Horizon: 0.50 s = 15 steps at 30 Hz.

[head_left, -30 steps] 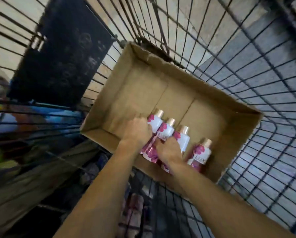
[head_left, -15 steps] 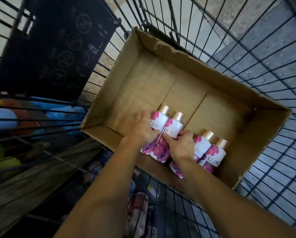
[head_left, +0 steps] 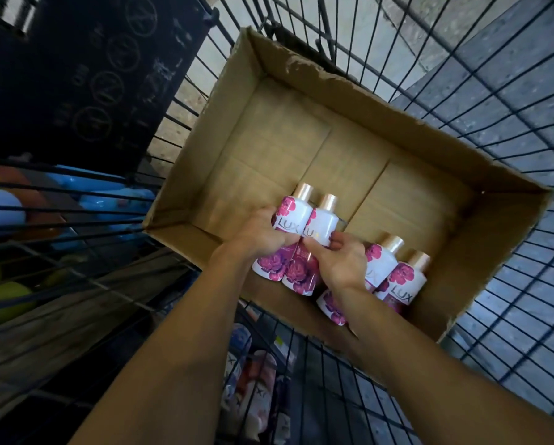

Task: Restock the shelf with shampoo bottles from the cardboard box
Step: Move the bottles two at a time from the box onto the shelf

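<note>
Left hand point(head_left: 262, 234) and right hand point(head_left: 343, 263) together clasp two bottles point(head_left: 304, 242). Two more bottles point(head_left: 394, 277) lie just right of the right hand, inside the cardboard box point(head_left: 301, 136).

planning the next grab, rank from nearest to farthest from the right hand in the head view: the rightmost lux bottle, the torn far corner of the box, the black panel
1. Rightmost Lux bottle: just right of the right hand, by the cardboard box's near wall.
2. Torn far corner: up and left, across the box.
3. Black panel: farthest, left, outside the box.
</note>
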Each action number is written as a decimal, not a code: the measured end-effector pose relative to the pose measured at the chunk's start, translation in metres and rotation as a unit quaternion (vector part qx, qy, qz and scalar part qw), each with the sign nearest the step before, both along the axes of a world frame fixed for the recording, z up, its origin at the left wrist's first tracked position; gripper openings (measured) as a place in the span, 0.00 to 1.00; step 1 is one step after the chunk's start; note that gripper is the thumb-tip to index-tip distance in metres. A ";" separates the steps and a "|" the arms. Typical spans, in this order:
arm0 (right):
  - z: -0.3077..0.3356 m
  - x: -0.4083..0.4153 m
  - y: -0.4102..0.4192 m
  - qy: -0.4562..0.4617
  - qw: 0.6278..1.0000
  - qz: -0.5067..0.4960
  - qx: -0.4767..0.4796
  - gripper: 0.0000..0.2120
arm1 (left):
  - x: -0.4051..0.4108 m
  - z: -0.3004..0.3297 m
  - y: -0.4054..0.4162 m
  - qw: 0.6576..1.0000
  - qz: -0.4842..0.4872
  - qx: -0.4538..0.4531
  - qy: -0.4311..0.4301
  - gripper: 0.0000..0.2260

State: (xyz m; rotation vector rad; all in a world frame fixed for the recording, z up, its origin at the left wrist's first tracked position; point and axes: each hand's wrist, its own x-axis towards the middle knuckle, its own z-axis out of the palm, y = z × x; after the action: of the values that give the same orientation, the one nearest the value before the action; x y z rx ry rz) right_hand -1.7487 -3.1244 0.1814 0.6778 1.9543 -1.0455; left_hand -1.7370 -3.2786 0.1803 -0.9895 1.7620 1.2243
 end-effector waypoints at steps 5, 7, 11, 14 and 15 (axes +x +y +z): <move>0.002 -0.015 0.009 -0.056 0.992 -0.052 -0.104 0.22 | 0.009 0.011 -0.008 0.992 0.087 0.089 -0.004 0.21; 0.009 -0.023 0.016 -0.075 0.986 -0.041 -0.143 0.18 | 0.014 0.015 -0.007 0.986 0.127 0.111 -0.005 0.22; 0.028 -0.043 0.025 -0.078 0.978 0.008 -0.191 0.22 | 0.009 0.037 -0.001 0.984 0.151 0.096 0.006 0.20; 0.058 -0.065 0.024 -0.052 0.974 0.035 -0.218 0.16 | -0.008 0.073 0.006 0.980 0.185 0.055 0.048 0.19; 0.070 -0.073 0.022 -0.036 0.972 0.052 -0.226 0.14 | -0.014 0.088 0.009 0.976 0.201 0.044 0.068 0.19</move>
State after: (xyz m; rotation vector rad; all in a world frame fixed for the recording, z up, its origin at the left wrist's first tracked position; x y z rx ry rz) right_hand -1.8218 -3.1021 0.2510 0.3499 1.5902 -1.3203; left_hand -1.7506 -3.2701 0.2683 -1.2774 1.6385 1.6415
